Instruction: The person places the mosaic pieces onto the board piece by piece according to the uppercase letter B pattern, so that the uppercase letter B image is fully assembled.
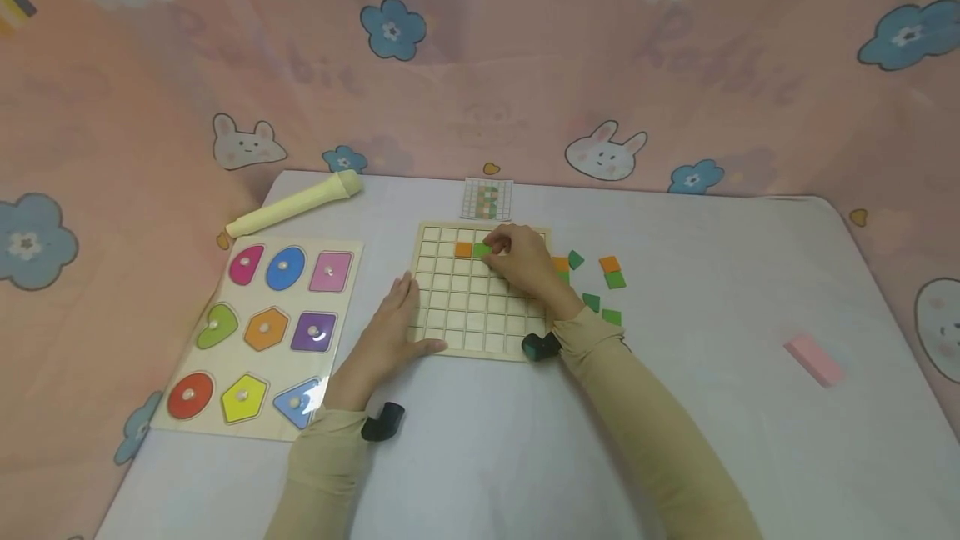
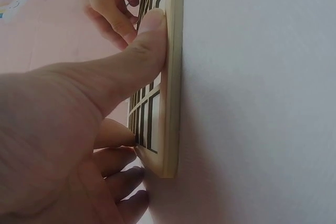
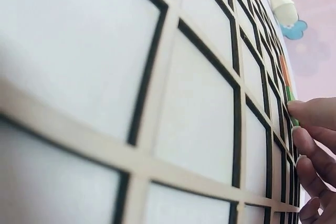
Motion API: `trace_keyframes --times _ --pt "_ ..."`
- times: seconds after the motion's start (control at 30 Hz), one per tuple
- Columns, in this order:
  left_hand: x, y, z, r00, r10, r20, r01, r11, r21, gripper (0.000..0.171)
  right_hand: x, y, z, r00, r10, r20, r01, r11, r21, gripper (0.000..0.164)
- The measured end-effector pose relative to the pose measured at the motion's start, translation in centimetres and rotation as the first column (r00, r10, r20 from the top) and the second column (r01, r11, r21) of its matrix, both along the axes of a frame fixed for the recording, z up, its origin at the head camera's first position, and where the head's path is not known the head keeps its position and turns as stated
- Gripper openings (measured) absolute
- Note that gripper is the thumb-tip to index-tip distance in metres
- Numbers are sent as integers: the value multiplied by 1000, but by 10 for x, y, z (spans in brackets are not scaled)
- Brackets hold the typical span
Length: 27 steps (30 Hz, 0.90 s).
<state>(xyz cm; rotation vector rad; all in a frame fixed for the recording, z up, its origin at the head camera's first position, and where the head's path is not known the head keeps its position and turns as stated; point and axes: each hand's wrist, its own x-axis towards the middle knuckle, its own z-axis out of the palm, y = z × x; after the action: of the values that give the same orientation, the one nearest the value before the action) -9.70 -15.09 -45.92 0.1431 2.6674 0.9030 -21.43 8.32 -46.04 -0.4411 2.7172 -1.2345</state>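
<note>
In the head view, a wooden grid board (image 1: 450, 302) lies on the table with an orange square tile (image 1: 464, 250) and a green tile (image 1: 481, 251) side by side in its upper part. My right hand (image 1: 521, 261) reaches over the board, thumb and fingertips pinching at the green tile's right side. The right wrist view shows those fingertips (image 3: 300, 109) right at the green tile (image 3: 290, 94). My left hand (image 1: 386, 332) steadies the board's near left corner. Its thumb (image 2: 149, 35) presses the front rim, and the other fingers lie along the left side.
Loose orange and green tiles (image 1: 615, 279) lie right of the board. A small pattern card (image 1: 487, 199) sits behind it. A shape puzzle board (image 1: 292, 357) is at left, below a pale yellow stick (image 1: 296, 204). Far right lies a pink block (image 1: 815, 360).
</note>
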Motion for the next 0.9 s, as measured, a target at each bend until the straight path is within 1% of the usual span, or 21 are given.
trace_keyframes --times 0.13,0.3,0.47,0.63,0.7,0.8,0.9 --pt "0 0 0 1000 -2 -6 2 1000 1 114 1 0 1 1000 -6 7 6 1000 -1 19" --pt "0 0 0 1000 4 -6 -4 1000 2 114 1 7 1 1000 1 22 -1 1000 -18 24" --pt "0 1 0 1000 4 -2 -4 1000 7 115 -1 22 3 999 9 40 -7 999 -37 31" --pt "0 0 0 1000 -3 -6 3 1000 7 115 -7 45 4 999 10 31 -10 1000 -13 36" --pt "0 0 0 1000 -5 -7 5 1000 5 115 -7 55 6 998 14 55 -14 1000 -4 37" --pt "0 0 0 1000 -6 -9 6 1000 3 115 -7 71 10 992 4 124 -6 1000 17 39" --pt "1 0 0 1000 -6 -10 6 1000 3 115 -5 84 14 983 -22 184 9 997 70 38"
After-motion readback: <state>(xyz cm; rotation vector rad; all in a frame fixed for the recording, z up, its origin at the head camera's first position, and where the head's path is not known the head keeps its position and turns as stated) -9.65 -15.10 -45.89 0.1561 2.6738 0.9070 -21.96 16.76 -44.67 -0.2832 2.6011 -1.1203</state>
